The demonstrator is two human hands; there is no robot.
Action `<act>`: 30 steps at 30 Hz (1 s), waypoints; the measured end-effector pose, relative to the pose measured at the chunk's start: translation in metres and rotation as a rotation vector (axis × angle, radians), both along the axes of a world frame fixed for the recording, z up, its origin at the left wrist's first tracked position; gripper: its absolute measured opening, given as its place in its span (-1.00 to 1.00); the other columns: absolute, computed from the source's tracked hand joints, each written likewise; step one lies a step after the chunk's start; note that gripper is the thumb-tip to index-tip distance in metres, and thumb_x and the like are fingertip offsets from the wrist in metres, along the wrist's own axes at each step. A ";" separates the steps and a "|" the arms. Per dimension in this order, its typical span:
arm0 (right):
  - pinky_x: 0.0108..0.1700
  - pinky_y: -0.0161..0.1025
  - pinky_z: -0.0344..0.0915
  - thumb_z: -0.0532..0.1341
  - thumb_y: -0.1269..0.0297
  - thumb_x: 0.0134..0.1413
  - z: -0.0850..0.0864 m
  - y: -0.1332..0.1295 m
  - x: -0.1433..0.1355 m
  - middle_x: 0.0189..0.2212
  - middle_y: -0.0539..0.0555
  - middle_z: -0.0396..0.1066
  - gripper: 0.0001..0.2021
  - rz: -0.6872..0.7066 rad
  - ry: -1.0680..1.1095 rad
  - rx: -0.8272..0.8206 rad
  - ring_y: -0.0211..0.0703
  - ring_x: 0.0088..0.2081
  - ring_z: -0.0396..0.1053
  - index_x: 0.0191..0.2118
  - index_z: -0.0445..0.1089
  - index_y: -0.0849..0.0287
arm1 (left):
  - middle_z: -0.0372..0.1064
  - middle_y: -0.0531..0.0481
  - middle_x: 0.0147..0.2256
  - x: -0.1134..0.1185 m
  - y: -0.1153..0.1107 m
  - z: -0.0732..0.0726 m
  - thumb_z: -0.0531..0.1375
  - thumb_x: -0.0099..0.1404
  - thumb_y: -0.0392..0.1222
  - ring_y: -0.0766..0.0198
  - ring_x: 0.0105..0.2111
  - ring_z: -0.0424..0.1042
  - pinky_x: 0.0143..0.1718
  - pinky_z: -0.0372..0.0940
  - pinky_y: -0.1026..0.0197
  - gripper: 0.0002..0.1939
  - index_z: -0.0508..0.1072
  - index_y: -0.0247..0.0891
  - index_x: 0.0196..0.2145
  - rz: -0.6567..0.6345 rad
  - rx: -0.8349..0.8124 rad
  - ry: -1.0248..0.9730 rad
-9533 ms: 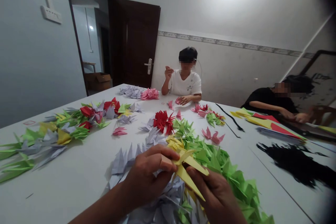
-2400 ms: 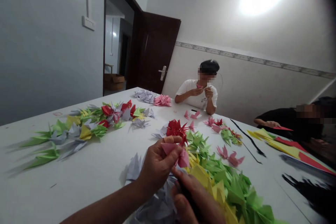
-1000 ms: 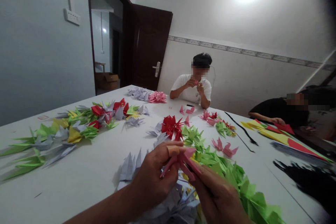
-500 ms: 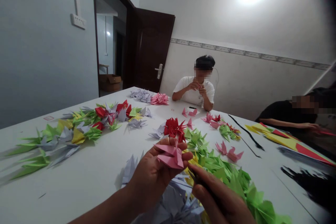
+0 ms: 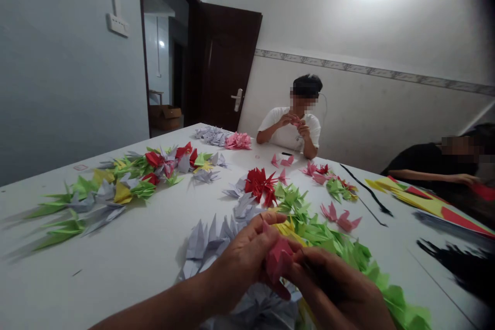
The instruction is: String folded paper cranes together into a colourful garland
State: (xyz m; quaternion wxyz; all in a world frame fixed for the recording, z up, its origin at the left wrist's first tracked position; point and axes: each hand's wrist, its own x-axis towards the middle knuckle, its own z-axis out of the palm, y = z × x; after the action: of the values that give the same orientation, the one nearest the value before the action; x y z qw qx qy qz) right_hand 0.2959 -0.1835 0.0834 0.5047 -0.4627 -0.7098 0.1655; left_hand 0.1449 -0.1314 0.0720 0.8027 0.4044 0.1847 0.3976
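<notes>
My left hand [image 5: 251,252] is closed round a pink folded-paper crane [image 5: 279,259], its thumb and fingers on the paper. My right hand [image 5: 340,283] meets the crane from the right, fingertips at its edge. A slim dark tool [image 5: 307,264] shows only in part between the right fingers; its kind is not clear. Under and behind both hands lie lilac paper cranes [image 5: 203,247], a curving row of green cranes [image 5: 320,240] and a few yellow ones. A bunch of red cranes [image 5: 260,185] sits just beyond.
Mixed coloured cranes [image 5: 127,185] spread over the white table [image 5: 147,263] at left. Black cord [image 5: 365,188], coloured paper sheets [image 5: 429,198] and black strands [image 5: 448,263] lie at right. One person [image 5: 288,126] sits opposite, another [image 5: 421,162] at far right.
The pink crane, flat on my open left palm before, has turned and is now enclosed by the left fingers. My right hand has moved up against it. The view has shifted slightly.
</notes>
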 end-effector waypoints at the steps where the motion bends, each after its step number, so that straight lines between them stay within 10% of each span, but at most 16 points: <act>1: -0.44 -0.44 0.44 0.26 0.31 0.09 0.001 0.000 0.000 -0.49 0.01 0.51 -0.91 -0.019 0.011 0.007 -0.21 -0.50 0.48 -0.41 0.49 0.13 | 0.45 -0.10 -0.21 -0.001 0.001 -0.001 0.19 0.18 0.19 0.30 -0.46 0.46 -0.52 0.39 0.26 -0.42 0.24 -0.16 0.05 -0.016 0.010 -0.005; 8: -0.55 -0.46 0.38 0.25 0.28 0.07 0.006 0.004 0.000 -0.56 0.01 0.48 -0.88 -0.100 0.052 0.056 -0.25 -0.59 0.42 -0.43 0.48 0.16 | 0.45 0.02 -0.36 -0.003 0.004 0.002 0.41 0.04 -0.20 0.36 -0.41 0.45 -0.38 0.35 0.32 -0.22 0.13 -0.16 0.15 0.006 0.169 -0.002; 17: -0.36 -0.39 0.46 0.20 0.16 0.17 -0.008 0.007 0.007 -0.35 0.07 0.54 -0.79 -0.040 -0.124 -0.084 -0.14 -0.34 0.52 -0.18 0.49 0.12 | 0.53 -0.05 -0.36 -0.003 0.009 0.013 0.39 0.06 -0.24 0.28 -0.36 0.50 -0.25 0.39 0.22 -0.22 0.09 -0.24 0.15 0.292 -0.118 -0.129; 30: -0.45 -0.35 0.40 0.22 0.22 0.10 -0.004 0.006 0.004 -0.47 0.03 0.53 -0.85 -0.041 -0.132 -0.057 -0.16 -0.47 0.47 -0.32 0.53 0.12 | 0.52 0.01 -0.35 -0.007 0.009 0.015 0.34 0.12 -0.22 0.27 -0.36 0.52 -0.42 0.36 0.34 -0.54 0.27 -0.23 -0.06 0.338 0.042 -0.004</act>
State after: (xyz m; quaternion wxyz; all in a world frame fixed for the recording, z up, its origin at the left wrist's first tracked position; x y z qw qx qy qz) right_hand 0.2999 -0.1780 0.0793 0.4470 -0.5012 -0.7268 0.1442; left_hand 0.1379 -0.1225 0.0867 0.7161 0.3837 0.2401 0.5313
